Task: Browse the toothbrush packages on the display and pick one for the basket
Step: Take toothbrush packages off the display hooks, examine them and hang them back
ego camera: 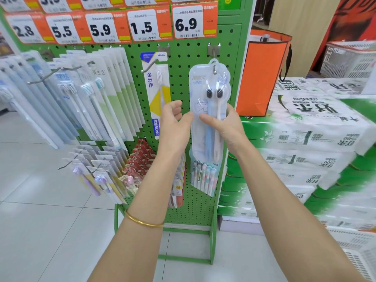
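Note:
A clear two-brush toothbrush package [205, 88] with a blue and a white brush hangs from a metal hook on the green pegboard display [183, 64]. My right hand [225, 127] grips its middle, thumb across the front and fingers behind the right edge. At the pack's left edge, my left hand [175, 123] has its thumb on the plastic while the other fingers curl loosely. A yellow and white single-brush package [157, 94] hangs just left of my left hand. More toothbrush packages [97, 98] fill the hooks further left.
Price tags [142, 27] line the top of the display. Smaller brush packs [205, 176] hang low on the board. An orange bag [262, 78] stands on stacked tissue packs [305, 139] to the right. A white basket [350, 60] sits at the far right.

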The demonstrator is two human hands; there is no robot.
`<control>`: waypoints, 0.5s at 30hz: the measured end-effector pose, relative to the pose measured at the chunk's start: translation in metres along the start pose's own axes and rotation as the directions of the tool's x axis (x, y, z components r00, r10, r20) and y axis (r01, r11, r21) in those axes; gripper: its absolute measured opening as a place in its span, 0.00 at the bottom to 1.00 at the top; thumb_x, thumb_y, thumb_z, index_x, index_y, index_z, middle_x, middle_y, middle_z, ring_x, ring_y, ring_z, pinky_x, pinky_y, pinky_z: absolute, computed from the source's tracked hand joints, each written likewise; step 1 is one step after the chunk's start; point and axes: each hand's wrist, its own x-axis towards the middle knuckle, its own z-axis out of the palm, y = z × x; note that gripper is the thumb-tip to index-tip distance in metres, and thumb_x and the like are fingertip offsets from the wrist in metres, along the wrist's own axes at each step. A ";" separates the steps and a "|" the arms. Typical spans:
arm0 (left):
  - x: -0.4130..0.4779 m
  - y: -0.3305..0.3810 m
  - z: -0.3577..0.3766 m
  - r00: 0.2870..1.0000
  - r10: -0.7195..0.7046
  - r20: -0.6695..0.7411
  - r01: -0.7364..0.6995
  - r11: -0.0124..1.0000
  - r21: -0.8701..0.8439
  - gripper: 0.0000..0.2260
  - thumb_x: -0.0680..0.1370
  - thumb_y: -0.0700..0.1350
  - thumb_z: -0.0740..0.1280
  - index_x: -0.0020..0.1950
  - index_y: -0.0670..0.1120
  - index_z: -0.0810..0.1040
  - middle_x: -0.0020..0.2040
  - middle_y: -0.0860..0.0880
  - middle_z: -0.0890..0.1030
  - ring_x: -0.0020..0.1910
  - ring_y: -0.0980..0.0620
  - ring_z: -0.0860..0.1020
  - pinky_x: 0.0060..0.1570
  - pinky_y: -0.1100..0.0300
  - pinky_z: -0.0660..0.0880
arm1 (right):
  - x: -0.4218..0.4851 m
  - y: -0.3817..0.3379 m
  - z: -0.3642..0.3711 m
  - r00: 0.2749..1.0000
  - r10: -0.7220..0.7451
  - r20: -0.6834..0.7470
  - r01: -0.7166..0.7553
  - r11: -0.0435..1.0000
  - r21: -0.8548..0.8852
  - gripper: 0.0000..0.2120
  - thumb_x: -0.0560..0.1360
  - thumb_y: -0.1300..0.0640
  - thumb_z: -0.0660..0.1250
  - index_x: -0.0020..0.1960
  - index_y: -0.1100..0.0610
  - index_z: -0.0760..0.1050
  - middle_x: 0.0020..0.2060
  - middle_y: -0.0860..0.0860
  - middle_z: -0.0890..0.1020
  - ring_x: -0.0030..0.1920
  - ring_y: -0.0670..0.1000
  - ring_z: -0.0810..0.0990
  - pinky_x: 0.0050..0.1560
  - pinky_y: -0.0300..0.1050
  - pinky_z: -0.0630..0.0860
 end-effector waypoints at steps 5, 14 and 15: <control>-0.011 0.005 0.000 1.000 0.004 -0.027 -0.006 0.998 -0.068 0.13 0.81 0.44 0.59 0.65 0.48 0.68 0.59 0.54 0.71 0.63 0.55 0.71 0.66 0.52 0.69 | -0.023 -0.008 0.000 1.000 -0.028 0.000 0.028 0.999 -0.047 0.30 0.61 0.48 0.77 0.58 0.57 0.75 0.51 0.51 0.82 0.50 0.49 0.82 0.51 0.44 0.79; -0.025 0.006 0.002 1.000 0.004 -0.019 -0.007 0.990 -0.138 0.10 0.81 0.50 0.57 0.60 0.52 0.69 0.63 0.51 0.75 0.64 0.53 0.73 0.65 0.48 0.70 | -0.054 -0.022 -0.007 0.999 -0.025 0.028 0.026 0.998 -0.050 0.21 0.65 0.51 0.78 0.54 0.54 0.76 0.46 0.48 0.83 0.43 0.42 0.83 0.40 0.34 0.76; -0.026 0.006 0.002 1.000 0.003 -0.015 -0.005 0.989 -0.147 0.10 0.80 0.52 0.57 0.59 0.52 0.71 0.62 0.51 0.76 0.63 0.53 0.73 0.65 0.48 0.70 | -0.056 -0.023 -0.008 0.999 -0.029 0.037 0.031 0.998 -0.054 0.21 0.65 0.51 0.78 0.53 0.54 0.76 0.46 0.47 0.83 0.42 0.41 0.83 0.40 0.34 0.76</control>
